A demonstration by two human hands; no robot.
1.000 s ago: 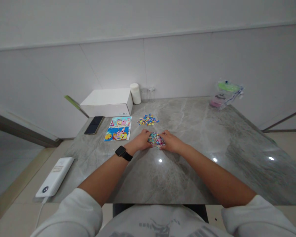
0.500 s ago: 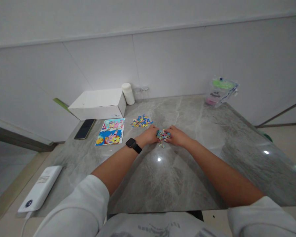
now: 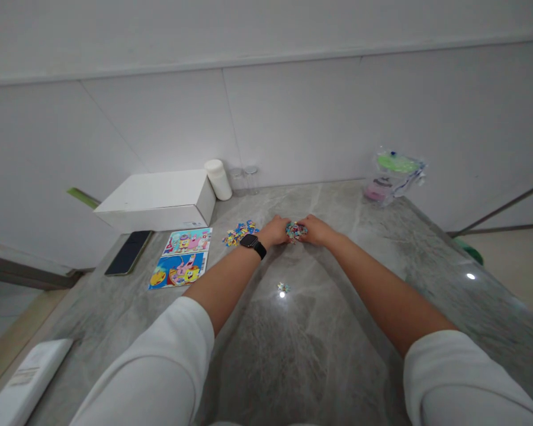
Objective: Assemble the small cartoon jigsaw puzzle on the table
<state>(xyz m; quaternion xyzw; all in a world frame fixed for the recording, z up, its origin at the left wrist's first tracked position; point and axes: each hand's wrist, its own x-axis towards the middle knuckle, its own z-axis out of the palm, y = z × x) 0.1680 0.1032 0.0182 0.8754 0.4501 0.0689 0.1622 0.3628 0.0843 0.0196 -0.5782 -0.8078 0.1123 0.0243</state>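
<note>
My left hand, with a black watch on the wrist, and my right hand close in from both sides on a heap of small jigsaw puzzle pieces. The fingers of both curl around the heap, and their tips are partly hidden by it. A few loose puzzle pieces lie nearer to me on the grey marbled table. Left of my left wrist is a second pile of blue and yellow puzzle pieces, partly covered by the watch.
Two cartoon picture cards and a phone lie on the left. Behind them stand a white box, a white bottle and two clear jars. A plastic bag sits back right; a white power bank lies front left.
Both hands have pushed the heap of puzzle pieces away from me across the table. A few pieces stayed behind. The camera view has shifted too.
</note>
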